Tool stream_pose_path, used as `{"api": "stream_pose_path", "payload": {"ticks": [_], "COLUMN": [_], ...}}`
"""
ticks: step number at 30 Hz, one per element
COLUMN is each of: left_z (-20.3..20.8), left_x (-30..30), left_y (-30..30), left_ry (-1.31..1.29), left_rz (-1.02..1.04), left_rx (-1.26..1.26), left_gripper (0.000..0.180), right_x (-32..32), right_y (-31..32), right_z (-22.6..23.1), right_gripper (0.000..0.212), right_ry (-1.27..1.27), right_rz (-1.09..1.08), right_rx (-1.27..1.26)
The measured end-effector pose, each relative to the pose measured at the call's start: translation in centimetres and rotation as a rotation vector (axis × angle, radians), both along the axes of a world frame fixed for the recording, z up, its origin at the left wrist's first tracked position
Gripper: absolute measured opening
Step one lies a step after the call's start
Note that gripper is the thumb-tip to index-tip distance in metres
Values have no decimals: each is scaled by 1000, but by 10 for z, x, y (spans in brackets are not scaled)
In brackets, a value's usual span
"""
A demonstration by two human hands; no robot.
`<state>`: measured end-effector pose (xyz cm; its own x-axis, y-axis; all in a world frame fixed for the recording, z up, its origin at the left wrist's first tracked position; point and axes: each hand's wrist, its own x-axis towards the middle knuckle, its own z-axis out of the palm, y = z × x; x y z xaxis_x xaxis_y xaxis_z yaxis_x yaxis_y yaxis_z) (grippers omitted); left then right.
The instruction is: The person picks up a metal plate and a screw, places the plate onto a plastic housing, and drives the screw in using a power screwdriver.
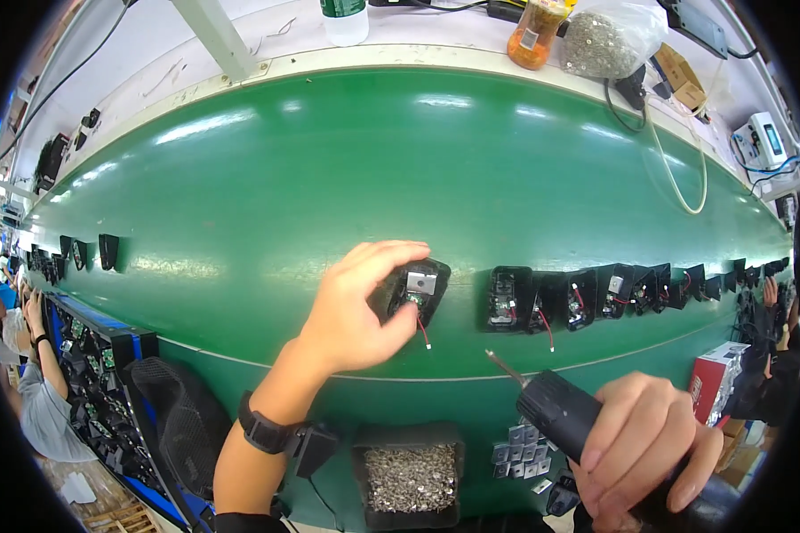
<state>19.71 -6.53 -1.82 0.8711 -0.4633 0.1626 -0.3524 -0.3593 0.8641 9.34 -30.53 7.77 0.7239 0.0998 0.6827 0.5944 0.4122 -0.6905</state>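
My left hand (360, 306) grips a black plastic housing (435, 306) resting on the green belt, its fingers along the far side and the thumb on the near side. Inside the housing sits a square silver metal plate (421, 282) with a hole. A thin red and white wire with a small white plug hangs from its near end. In my right hand (644, 435) is a black electric screwdriver (556, 409), fingers wrapped round its body. The bit points up and left, apart from the housing. Whether a screw sits on the tip is too small to tell.
To the right stands a row of similar black housings (509, 302). Nearer me are a tray of small screws (409, 480) and several silver plates (520, 451). A blue-edged rack (107, 400) of parts stands left. Co-workers' hands (32, 311) show at far left and right.
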Motion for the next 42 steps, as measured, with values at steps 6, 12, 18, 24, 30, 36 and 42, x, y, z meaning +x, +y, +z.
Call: {"api": "stream_pose_path", "payload": {"ticks": [6,12,18,24,30,36,42], "left_z": [-10,-18,-11,-7,-6,-10,-9], "left_x": [1,-11,-19,-18,-17,-20,-18], "left_y": [1,-25,-34,-33,-35,-32,-36], "left_ry": [-185,-472,-483,-478,-493,-497,-493], "left_rz": [-148,70,159,166,180,183,174], "left_rx": [18,65,102,103,102,137,188], "left_gripper": [80,77,77,76,74,73,74], "right_x": [32,53,55,56,57,69,76], "right_y": [28,27,31,35,35,36,35], "right_z": [-15,-12,-11,-11,-10,-14,-19], "right_gripper": [53,56,57,58,55,48,42], "right_ry": [12,91,131,126,126,94,-30], "right_rz": [-255,-130,-98,-114,-102,-29,26], "right_rx": [-80,-218,-250,-264,-295,-358,-479]}}
